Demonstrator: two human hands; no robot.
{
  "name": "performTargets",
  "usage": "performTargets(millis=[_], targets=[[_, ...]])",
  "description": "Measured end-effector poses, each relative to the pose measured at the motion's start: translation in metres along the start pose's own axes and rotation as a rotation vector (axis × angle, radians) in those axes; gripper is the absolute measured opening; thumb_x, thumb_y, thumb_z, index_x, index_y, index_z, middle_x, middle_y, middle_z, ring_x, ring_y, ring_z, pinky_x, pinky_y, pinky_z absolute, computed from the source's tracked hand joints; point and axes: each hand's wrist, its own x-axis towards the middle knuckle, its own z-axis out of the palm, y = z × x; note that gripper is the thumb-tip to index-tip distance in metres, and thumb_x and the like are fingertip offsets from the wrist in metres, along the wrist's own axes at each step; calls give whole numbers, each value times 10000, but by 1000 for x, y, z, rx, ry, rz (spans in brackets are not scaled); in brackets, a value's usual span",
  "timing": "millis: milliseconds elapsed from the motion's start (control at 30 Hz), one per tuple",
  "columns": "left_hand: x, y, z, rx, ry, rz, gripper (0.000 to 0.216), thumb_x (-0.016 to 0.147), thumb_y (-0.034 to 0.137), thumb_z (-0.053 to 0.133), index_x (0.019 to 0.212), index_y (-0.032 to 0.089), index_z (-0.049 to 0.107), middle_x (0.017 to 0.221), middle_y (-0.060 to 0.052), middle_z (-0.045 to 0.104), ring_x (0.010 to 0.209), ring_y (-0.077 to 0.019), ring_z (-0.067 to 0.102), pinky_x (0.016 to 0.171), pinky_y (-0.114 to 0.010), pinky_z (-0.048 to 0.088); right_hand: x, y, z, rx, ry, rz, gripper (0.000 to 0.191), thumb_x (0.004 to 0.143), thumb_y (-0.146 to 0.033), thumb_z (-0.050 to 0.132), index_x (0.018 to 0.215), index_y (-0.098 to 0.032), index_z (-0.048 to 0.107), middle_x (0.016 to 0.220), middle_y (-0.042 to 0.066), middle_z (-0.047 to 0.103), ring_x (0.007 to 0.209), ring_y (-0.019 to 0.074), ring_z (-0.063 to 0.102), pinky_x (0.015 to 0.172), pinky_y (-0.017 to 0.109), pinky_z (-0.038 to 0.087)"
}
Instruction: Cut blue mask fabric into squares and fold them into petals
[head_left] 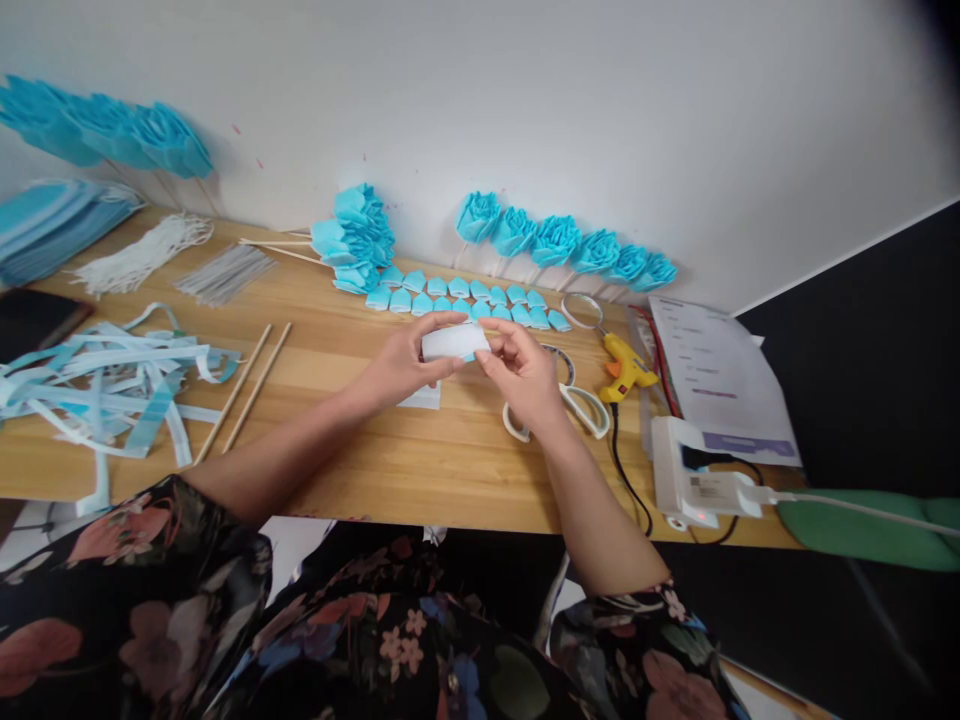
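Note:
Between both hands, above the middle of the wooden table (420, 460), is a small white piece of fabric (454, 343) with a bit of blue at its lower right edge. My left hand (409, 360) grips its left end, thumb below and fingers above. At the right end, the fingertips of my right hand (525, 365) pinch it. Behind the hands lie two rows of small folded blue pieces (459, 288). Under my right hand is a pair of white-handled scissors (589, 410), partly hidden. A small whitish sheet (424, 397) lies below the left hand.
Blue fabric roses (555, 240) lean along the wall; more lie in a bunch (356, 240). A yellow glue gun (626, 368), a power adapter (686, 480) and papers (720, 380) are at right. Cut strips (112, 385), two sticks (247, 390) and stacked masks (64, 225) are at left.

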Motion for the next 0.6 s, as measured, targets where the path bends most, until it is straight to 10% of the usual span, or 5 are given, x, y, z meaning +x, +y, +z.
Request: performTargets(millis=[400,600], targets=[[0,-5,0,144,33,94,542,768,160,662,1307,170,605,932,-28,660,663,-98,566,599,-221,455,0,8,0,61,-162,54,601,865,-356,669,1432,-325,473,878,4,693,774,182,639,706,328,544],[4,-8,0,-141,-2,106,632,762,196,703,1371,177,535,858,-8,649,640,-91,539,564,-213,444,-2,11,0,-33,-155,45,558,850,-318,691,1389,-335,547,940,20,716,827,214,666,713,365,575]])
